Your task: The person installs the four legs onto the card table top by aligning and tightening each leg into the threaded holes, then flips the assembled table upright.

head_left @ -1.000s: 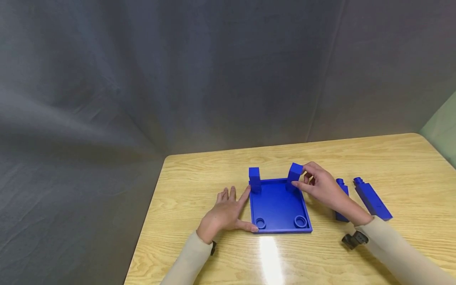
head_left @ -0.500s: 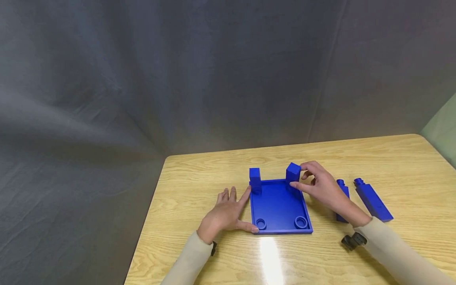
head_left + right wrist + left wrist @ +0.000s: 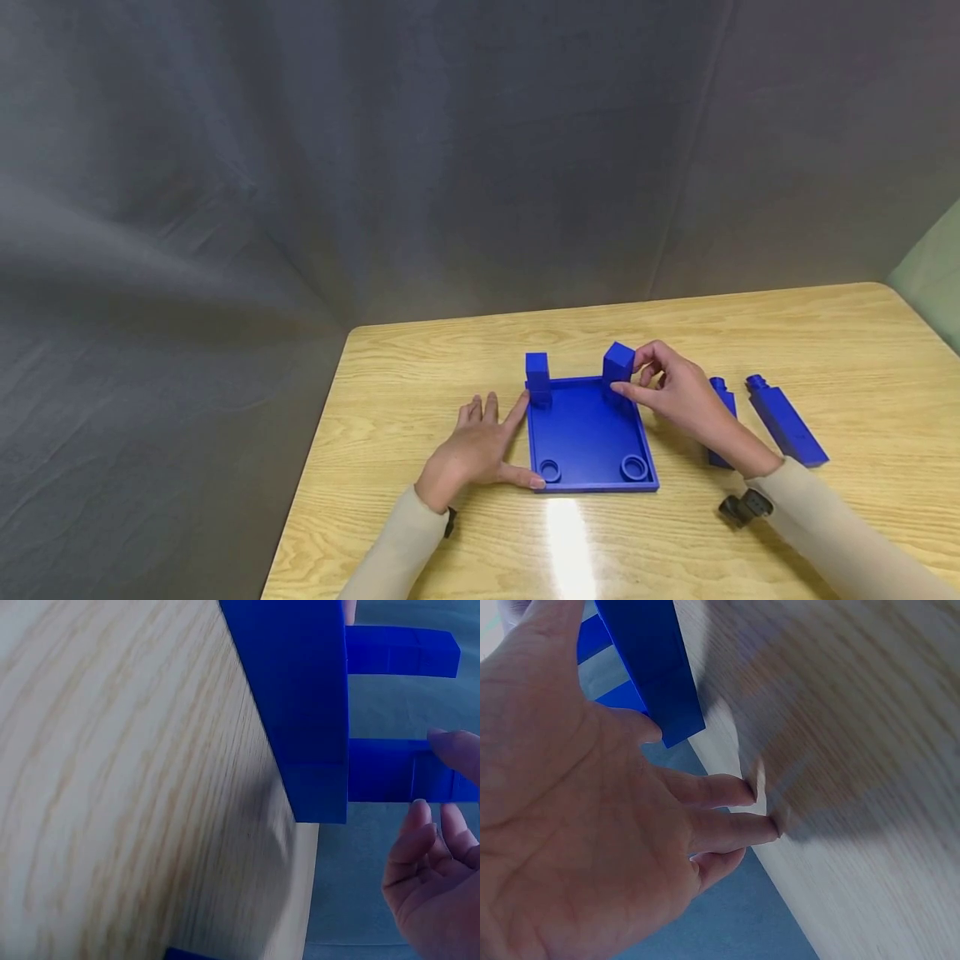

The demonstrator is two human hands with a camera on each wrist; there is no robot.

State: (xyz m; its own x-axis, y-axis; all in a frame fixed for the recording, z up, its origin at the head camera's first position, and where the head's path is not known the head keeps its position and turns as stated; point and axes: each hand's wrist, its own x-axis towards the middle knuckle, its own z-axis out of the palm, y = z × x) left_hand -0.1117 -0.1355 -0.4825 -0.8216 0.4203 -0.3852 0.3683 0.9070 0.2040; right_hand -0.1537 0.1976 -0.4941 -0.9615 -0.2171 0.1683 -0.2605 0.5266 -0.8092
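Note:
A square blue tray-like base with a raised rim lies on the table, with two round sockets at its near corners. At its far right corner stands a blue square post, pinched between the thumb and fingers of my right hand. Another blue post stands upright at the far left corner. My left hand is spread along the base's left side, thumb at the near corner and index fingertip near the far one. In the right wrist view, the pinched post juts straight out from the base.
Two loose blue posts with threaded ends lie to the right: one slanted, the other partly hidden behind my right forearm. The wooden table ends at a dark grey curtain behind.
The post in my right hand has turned a little about its length and now stands straighter. My right fingers have shifted slightly on it. The left hand keeps its place.

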